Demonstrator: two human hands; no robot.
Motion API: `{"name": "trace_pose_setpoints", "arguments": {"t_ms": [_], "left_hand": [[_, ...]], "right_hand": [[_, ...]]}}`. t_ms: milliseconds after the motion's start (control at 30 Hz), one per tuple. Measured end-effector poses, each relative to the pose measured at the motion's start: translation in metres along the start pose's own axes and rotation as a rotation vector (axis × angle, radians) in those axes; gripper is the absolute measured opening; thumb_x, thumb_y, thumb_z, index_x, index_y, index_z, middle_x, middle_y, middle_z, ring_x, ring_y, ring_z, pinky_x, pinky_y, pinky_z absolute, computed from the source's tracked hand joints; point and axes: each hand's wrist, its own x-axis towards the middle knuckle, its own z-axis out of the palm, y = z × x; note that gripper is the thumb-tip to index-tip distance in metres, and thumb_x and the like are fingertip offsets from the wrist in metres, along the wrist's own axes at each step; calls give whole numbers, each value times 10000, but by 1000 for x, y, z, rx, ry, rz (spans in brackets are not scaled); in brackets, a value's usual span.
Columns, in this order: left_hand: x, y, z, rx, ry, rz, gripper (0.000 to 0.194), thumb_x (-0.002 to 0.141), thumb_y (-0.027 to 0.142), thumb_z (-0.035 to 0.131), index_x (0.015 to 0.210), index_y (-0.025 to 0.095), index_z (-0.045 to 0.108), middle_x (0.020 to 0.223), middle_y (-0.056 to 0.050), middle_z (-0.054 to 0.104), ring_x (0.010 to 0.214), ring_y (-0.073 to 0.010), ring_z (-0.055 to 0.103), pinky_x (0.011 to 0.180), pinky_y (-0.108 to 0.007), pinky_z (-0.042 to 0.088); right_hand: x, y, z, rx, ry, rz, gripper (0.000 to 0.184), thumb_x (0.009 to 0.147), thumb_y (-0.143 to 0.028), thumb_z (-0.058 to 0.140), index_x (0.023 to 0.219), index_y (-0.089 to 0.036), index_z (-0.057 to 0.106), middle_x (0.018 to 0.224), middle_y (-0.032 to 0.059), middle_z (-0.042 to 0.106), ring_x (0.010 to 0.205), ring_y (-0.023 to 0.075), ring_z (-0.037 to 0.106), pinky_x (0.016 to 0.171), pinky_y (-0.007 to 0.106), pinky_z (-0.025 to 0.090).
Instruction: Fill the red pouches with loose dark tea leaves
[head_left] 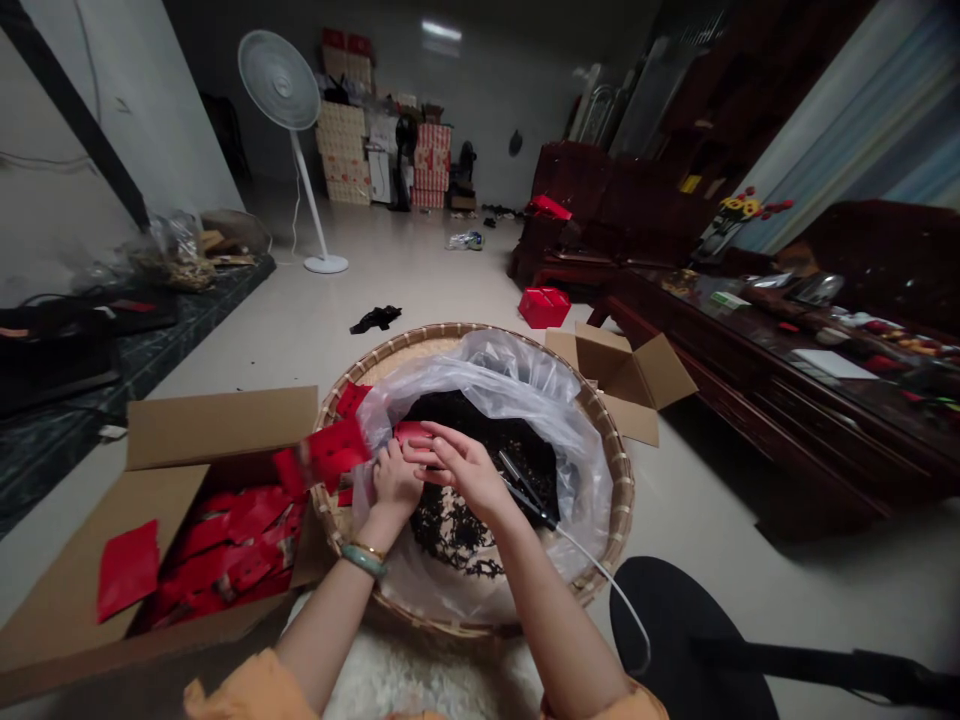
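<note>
My left hand [396,482], with bangles at the wrist, has its fingers closed around the lower edge of a small red packet [411,432]. My right hand [471,472] reaches across from the right, its fingers stretched out and slightly apart against the packet; its thumb is hidden. Both hands are above dark, dry tea-like leaves [465,415] in a clear plastic sheet [592,470] lining a round woven basket [621,470]. Right of my right hand lies a tong-like corded tool [529,490], its jaws apart. A blurred red packet [337,452] shows left of my left hand, over the basket rim.
An open cardboard box [225,425] full of red packets stands at the left. Another open box [634,375] sits beyond the basket at right, near a long wooden table [750,420]. A black round base [690,640] with a pole is at lower right. A white fan [307,180] stands farther back.
</note>
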Motion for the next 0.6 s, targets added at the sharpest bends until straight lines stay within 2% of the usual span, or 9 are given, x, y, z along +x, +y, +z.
{"name": "trace_pose_setpoints", "arguments": {"t_ms": [33, 100, 200, 233, 300, 367, 433, 500, 600], "left_hand": [[2, -1, -1, 41, 1, -10, 288, 851, 179, 380, 1066, 103, 555, 1080, -179, 542, 973, -296, 527, 788, -388, 423], [4, -3, -1, 116, -10, 0, 260, 828, 151, 424, 1056, 95, 536, 1072, -178, 534, 972, -284, 535, 778, -367, 430], [4, -7, 1, 139, -21, 12, 273, 779, 115, 504, 1052, 106, 496, 1042, -152, 531, 957, -255, 552, 784, -336, 431], [3, -8, 2, 136, -21, 5, 291, 766, 108, 523, 1055, 112, 482, 1040, -145, 526, 952, -252, 556, 783, -331, 431], [2, -9, 3, 137, -16, -7, 318, 752, 106, 545, 1058, 122, 462, 1045, -137, 513, 951, -253, 559, 784, -331, 430], [2, -10, 3, 148, -26, -8, 325, 751, 117, 553, 1060, 120, 453, 1044, -141, 510, 945, -261, 564, 777, -336, 432], [1, -10, 2, 163, -41, 1, 336, 754, 134, 558, 1071, 110, 448, 1029, -146, 521, 947, -273, 564, 771, -340, 434], [1, -11, 2, 175, -38, 8, 384, 749, 153, 574, 1103, 102, 433, 1018, -148, 533, 969, -287, 555, 768, -342, 435], [1, -12, 1, 161, -22, -5, 499, 729, 179, 607, 1171, 103, 389, 1041, -150, 526, 987, -291, 549, 763, -338, 436]], "right_hand": [[2, 6, -2, -69, 3, -12, 494, 769, -521, 562, 1135, -191, 582, 979, 82, 662, 815, 188, 655, 705, 352, 536], [1, 22, -20, -352, 124, -53, 424, 814, -482, 505, 1079, -170, 616, 1010, 104, 661, 886, 215, 638, 765, 392, 521], [-14, 47, -61, -1059, 384, -169, 284, 815, -299, 529, 1047, -174, 637, 1087, 127, 631, 1064, 270, 536, 917, 470, 413], [-22, 54, -73, -1252, 454, -162, 307, 792, -261, 557, 1084, -189, 620, 1157, 134, 596, 1132, 300, 476, 937, 499, 376], [-37, 61, -93, -1511, 520, -64, 483, 728, -249, 636, 1198, -193, 544, 1251, 161, 519, 1153, 341, 433, 912, 505, 370], [-49, 64, -106, -1635, 508, 77, 619, 703, -223, 655, 1287, -183, 454, 1248, 182, 496, 1079, 333, 486, 846, 452, 410], [-54, 62, -115, -1659, 457, 168, 634, 728, -173, 604, 1328, -162, 397, 1160, 174, 533, 984, 288, 543, 794, 379, 432], [-56, 58, -125, -1643, 443, 188, 602, 752, -123, 539, 1333, -134, 384, 1089, 159, 552, 944, 258, 558, 781, 334, 433], [-56, 50, -139, -1655, 537, 192, 569, 766, -118, 508, 1324, -112, 396, 1097, 175, 532, 957, 278, 545, 788, 346, 427]]}}
